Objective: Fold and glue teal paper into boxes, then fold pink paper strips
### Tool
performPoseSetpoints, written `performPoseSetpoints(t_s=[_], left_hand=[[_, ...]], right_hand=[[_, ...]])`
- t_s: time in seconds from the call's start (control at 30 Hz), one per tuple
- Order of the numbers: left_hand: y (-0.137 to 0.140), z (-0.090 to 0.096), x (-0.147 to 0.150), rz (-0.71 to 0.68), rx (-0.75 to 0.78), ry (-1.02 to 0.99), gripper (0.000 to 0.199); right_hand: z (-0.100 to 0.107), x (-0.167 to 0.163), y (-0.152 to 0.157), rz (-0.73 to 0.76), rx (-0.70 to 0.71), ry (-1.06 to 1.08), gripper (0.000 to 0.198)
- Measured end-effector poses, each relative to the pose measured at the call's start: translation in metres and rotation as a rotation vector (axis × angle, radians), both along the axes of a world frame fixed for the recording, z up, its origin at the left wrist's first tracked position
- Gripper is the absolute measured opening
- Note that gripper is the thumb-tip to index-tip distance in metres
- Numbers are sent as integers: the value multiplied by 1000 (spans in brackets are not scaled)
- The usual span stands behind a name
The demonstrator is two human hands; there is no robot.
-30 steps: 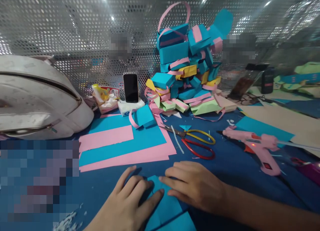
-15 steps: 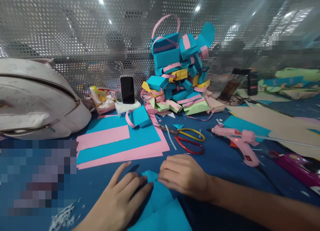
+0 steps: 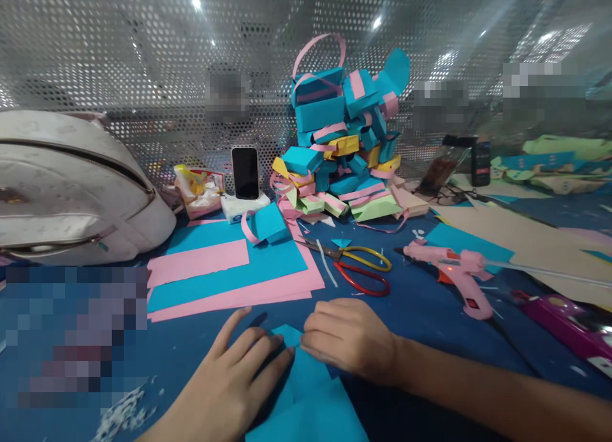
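A folded sheet of blue paper (image 3: 315, 397) lies on the dark blue table at the near edge of the view. My left hand (image 3: 234, 372) rests on its left side with fingers spread and fingertips pressing the paper. On the upper right edge, my right hand (image 3: 347, 337) has its fingers curled together, with the paper at their tips. The fingertips of both hands are close together near the paper's pointed top. Beyond them are scissors (image 3: 344, 254) with one yellow and one red handle, and to the right a pink glue gun (image 3: 454, 263) lies on its side.
Pink and blue sheets (image 3: 229, 289) lie ahead on the left, with a small blue paper bag (image 3: 270, 225) on them. Behind stand a phone (image 3: 245, 173) and a pile of paper bags (image 3: 320, 113). A white backpack (image 3: 71, 199) sits left; a purple object (image 3: 564, 324) lies right.
Both hands stay almost where they were on the blue paper. The near flap of the paper looks flatter, its edge less raised. The view has shifted slightly.
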State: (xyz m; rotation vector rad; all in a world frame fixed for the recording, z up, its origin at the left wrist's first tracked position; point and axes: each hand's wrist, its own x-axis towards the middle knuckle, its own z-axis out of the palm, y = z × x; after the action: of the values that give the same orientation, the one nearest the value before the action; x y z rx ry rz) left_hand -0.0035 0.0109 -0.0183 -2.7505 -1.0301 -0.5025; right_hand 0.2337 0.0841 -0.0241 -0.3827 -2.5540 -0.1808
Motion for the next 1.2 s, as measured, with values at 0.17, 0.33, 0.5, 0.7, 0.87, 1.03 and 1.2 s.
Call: performPoseSetpoints(t_s=[0.17,0.33,0.5,0.7,0.87,1.03,1.2], left_hand=[[0,-3,-2,-12,-19,23,32],[0,-3,-2,5,-31,43,43],[4,-8,0,12,40,29,34],[7,-8,1,4,65,-17,32],[4,4,3,13,23,22,32],[3,5,1,19,-18,51,36],[0,15,0,18,-130,131,43]], right_hand=[[0,0,0,15,0,-17,29],[0,-1,2,23,3,-15,35],[3,4,3,62,-40,4,33],[0,7,0,-12,-137,-30,20],[6,0,-1,-74,-174,-159,30],[29,10,-1,13,-168,-347,27],[50,21,-6,38,-154,-501,15]])
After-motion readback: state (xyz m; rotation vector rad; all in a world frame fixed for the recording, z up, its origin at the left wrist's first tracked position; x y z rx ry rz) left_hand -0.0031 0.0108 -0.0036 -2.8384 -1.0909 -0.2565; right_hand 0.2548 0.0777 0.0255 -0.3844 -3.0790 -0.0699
